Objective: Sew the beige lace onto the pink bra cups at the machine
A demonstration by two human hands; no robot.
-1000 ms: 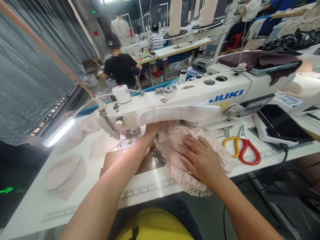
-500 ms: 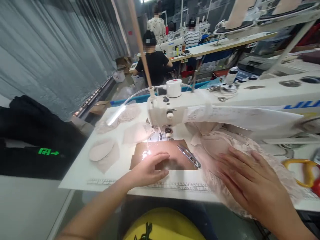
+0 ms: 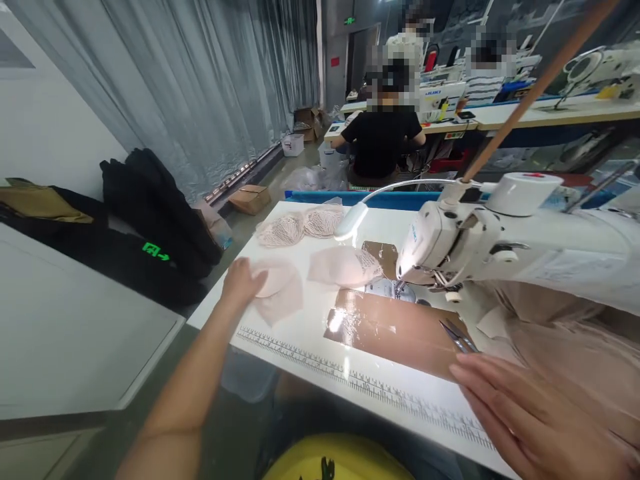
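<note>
Left end of the white tabletop (image 3: 314, 310): left hand (image 3: 241, 283) at the outer edge of a pale rounded cup piece (image 3: 273, 279), which lies on sheer cloth (image 3: 281, 307). Left fingers bent over that edge; cannot tell whether they pinch it or only touch.

Right hand (image 3: 540, 407) low at the right, blurred, its fingers straight and close side by side, laid out flat, thumb out of sight. Fingertips just beside the handle end of small thread snips (image 3: 459, 337), blades pointing up-left over a glossy brown sheet (image 3: 395, 333). Pale bunched cloth (image 3: 565, 347) lies beyond this hand, partly under the arm of the sewing machine (image 3: 550, 227).

Between cup piece and needle area, a sheer piece with lace (image 3: 345, 267), flat. Behind it, two lace cups (image 3: 283, 229) side by side, near the lit lamp (image 3: 351, 221). Printed ruler (image 3: 345, 375) along the near edge.

Farther off, a person in a black top (image 3: 383, 140), back turned, seated at another bench.
</note>
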